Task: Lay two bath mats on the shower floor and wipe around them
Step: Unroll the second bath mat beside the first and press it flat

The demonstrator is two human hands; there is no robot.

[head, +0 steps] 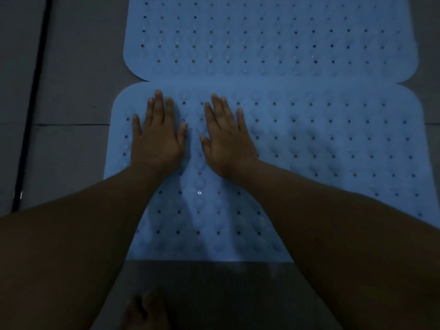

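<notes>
Both hands flat, fingers spread, gripping nothing: left hand (156, 141) and right hand (227, 141) press the near mat (321, 144) by its far-left corner. Far mat (269, 36) touches its far edge. Grey tiled floor (71, 91) around; bare foot (145, 310) at near edge.

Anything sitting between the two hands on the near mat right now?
Nothing loose. In the head view, only a bare strip of the near mat, holes and bumps, shows between the left hand and right hand, both pressed flat on it.
</notes>
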